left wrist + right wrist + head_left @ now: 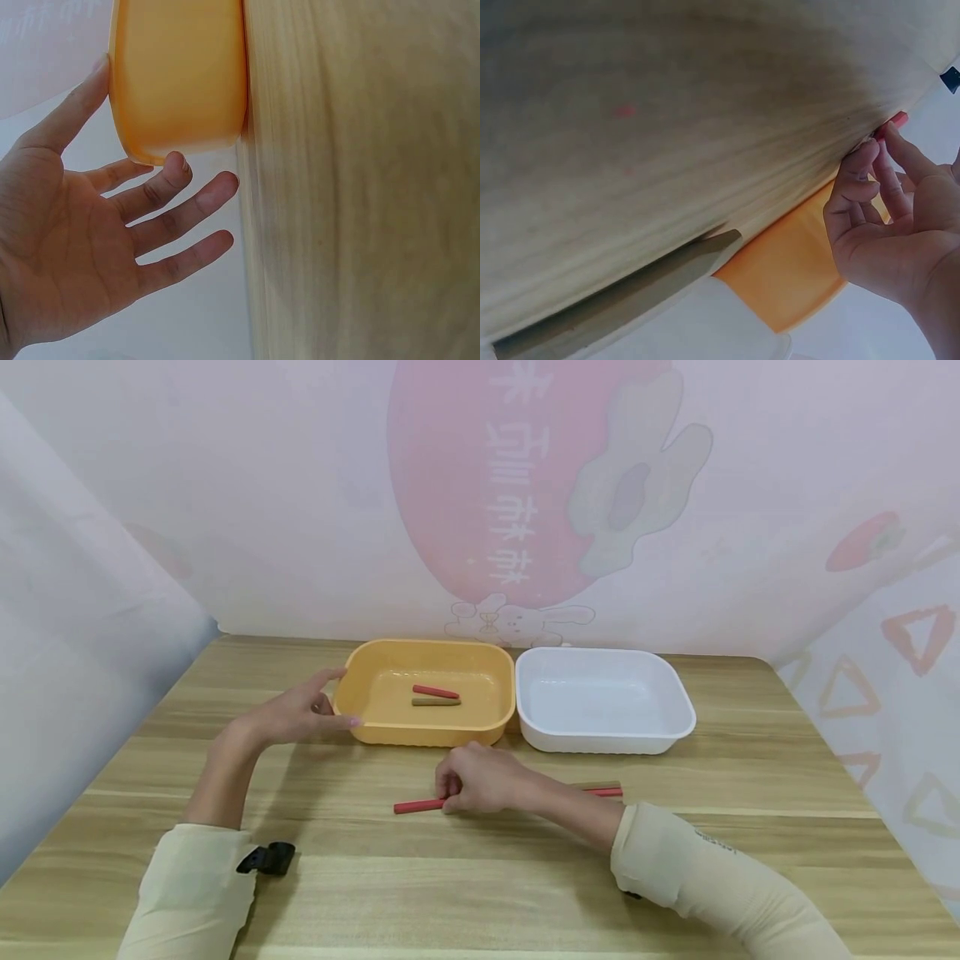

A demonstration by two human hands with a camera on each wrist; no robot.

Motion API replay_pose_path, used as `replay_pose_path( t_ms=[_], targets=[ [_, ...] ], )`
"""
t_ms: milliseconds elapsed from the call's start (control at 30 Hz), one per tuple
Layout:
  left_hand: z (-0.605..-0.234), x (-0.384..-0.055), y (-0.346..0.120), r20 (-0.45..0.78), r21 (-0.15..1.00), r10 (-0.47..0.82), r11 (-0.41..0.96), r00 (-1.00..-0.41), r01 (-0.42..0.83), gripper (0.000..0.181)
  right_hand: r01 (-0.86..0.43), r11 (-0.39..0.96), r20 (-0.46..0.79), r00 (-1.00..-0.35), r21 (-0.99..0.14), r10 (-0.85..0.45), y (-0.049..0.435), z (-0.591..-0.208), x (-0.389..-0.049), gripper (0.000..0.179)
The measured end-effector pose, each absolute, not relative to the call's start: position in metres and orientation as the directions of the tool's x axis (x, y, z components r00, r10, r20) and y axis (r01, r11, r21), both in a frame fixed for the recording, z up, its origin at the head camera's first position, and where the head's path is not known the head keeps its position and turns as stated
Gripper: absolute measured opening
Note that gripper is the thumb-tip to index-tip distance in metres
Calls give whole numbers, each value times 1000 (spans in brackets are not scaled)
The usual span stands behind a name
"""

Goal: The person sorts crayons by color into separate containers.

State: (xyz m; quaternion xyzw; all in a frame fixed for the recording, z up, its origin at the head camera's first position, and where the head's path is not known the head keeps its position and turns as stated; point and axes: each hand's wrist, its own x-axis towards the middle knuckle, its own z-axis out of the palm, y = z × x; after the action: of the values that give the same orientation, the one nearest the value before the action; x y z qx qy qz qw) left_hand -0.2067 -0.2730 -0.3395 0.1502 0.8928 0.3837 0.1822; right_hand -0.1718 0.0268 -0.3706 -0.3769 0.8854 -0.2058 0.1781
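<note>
My left hand (296, 710) is at the left end of the orange plastic basin (180, 75). Its thumb and index finger touch the rim, and the other fingers are spread, nearly straight, beside the end wall. Inside the basin (390, 737) lie a short red stick (435, 692) and a brown stick (435, 702). In front of it, my right hand (483, 779) pinches another red stick (416, 807) low over the table between thumb and fingertips; the hand hides its right end. The red tip (900, 118) shows past the fingers in the right wrist view.
A white plastic basin (607, 744) stands against the orange one's right side. Beyond my right forearm, partly hidden by it, a brown stick (600, 785) and a red stick (609, 792) lie side by side on the wooden table (360, 893). A printed cloth (300, 527) hangs behind.
</note>
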Motion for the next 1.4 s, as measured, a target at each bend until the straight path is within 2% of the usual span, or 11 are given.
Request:
replay_pose_path(
  t_ms=[733,1133,1400],
  targets=[
    [-339,-206,-274,-207,736,419,662,-884,141,93,-568,643,-158,-674,-513,-721,27,-365,-172,7],
    [-341,-206,-274,-214,734,410,666,-886,132,95,-536,610,-93,-702,-584,-706,34,-348,-174,4],
    [-342,-206,-274,-207,734,406,666,-890,133,95,-548,542,10,-709,-637,-705,37,-340,-180,6]
  ],
)
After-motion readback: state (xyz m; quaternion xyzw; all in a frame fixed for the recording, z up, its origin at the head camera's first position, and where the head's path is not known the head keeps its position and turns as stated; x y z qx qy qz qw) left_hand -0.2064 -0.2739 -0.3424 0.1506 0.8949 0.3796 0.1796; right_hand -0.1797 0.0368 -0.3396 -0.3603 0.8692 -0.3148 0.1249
